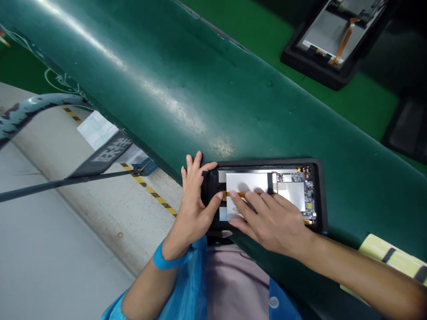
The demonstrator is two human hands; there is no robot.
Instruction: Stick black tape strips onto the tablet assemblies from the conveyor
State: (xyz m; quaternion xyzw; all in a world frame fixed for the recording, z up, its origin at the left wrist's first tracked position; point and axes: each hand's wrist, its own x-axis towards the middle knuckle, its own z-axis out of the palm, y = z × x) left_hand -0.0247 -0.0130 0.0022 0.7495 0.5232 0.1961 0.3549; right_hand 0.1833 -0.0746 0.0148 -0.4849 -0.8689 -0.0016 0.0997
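An opened tablet [255,180] with its silver battery and circuit board bare lies in a black foam frame [320,191] on the green mat. An orange flex cable [240,194] runs lengthwise over the battery. My left hand [196,204] is at the frame's left end, fingers spread, the thumb tip at the cable's left end. From the right, my right hand [273,215] reaches over the tablet. Its index fingertip rests on the cable, the other fingers are stretched beside it, and it covers part of the battery and board. Neither hand grips anything.
At the upper right, another opened tablet [333,35] sits in black foam on a green surface. Yellow strips with black marks [393,258] lie at the right. Left of the green mat [160,89] are a worn metal tube [36,109] and the floor with striped tape.
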